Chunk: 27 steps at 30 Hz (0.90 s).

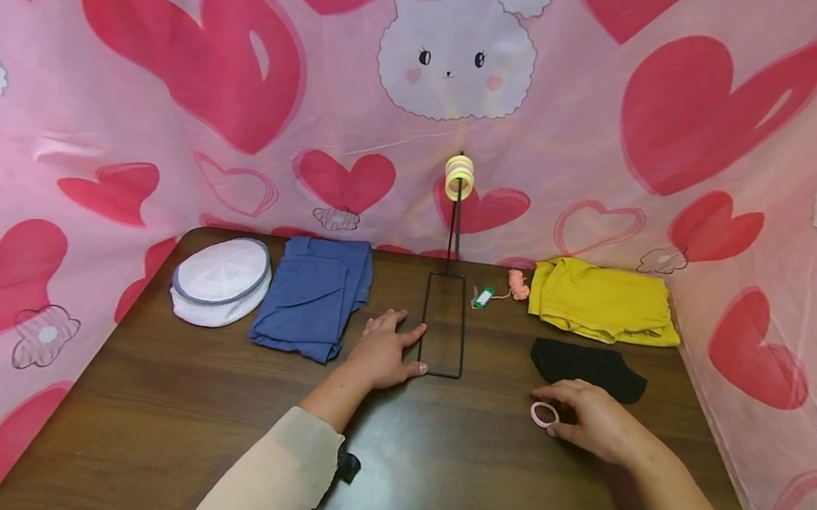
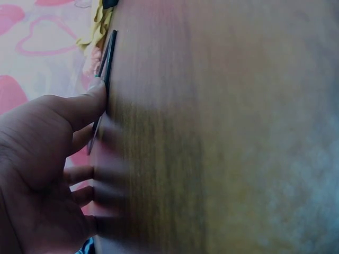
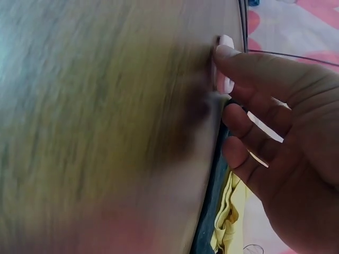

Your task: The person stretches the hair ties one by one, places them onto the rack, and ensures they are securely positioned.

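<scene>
My right hand (image 1: pixel 602 426) pinches a small pink ring (image 1: pixel 544 415) between thumb and forefinger, low over the table; in the right wrist view the pink ring (image 3: pixel 226 66) stands edge-on under the thumb. My left hand (image 1: pixel 386 351) lies with fingers spread, its thumb and forefinger at the near left side of a black wire stand (image 1: pixel 463 334). In the left wrist view the thumb rests on the stand's thin base frame (image 2: pixel 110 66). Several pale yellow rings (image 1: pixel 458 178), with some pink among them, hang on the stand's raised arm.
Left of the stand lie a folded blue cloth (image 1: pixel 316 295) and a white round cap-like item (image 1: pixel 221 278). To its right are a green-and-white tag (image 1: pixel 482 297), a coral yarn bundle (image 1: pixel 518 285), folded yellow cloth (image 1: pixel 603 302) and black cloth (image 1: pixel 590 368). A heart-patterned curtain (image 1: pixel 349 101) surrounds the table (image 1: pixel 433 454).
</scene>
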Each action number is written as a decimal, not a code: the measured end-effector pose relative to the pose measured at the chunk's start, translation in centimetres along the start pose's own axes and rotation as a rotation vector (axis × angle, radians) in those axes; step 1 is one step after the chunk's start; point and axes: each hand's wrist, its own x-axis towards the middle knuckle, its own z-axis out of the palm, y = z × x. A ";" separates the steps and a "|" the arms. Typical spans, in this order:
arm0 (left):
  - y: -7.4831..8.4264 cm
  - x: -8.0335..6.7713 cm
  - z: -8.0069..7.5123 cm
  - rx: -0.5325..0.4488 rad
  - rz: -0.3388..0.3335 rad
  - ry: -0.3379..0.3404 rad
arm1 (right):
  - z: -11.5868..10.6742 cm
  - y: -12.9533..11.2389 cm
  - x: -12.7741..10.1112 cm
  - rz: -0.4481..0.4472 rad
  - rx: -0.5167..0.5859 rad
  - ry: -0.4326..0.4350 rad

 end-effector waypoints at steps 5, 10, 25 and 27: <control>0.0 0.0 -0.1 0.001 0.002 0.004 | 0.1 -0.3 0.4 -0.023 0.005 0.014; 0.1 -0.1 -0.1 0.000 0.004 0.003 | 0.1 -0.8 1.1 -0.017 0.012 0.025; 0.2 -0.1 -0.1 -0.008 -0.009 -0.001 | -0.5 -2.9 3.8 -0.061 0.017 0.126; 0.2 -0.1 -0.1 -0.010 -0.011 -0.004 | -0.7 -3.3 4.2 -0.078 0.017 0.141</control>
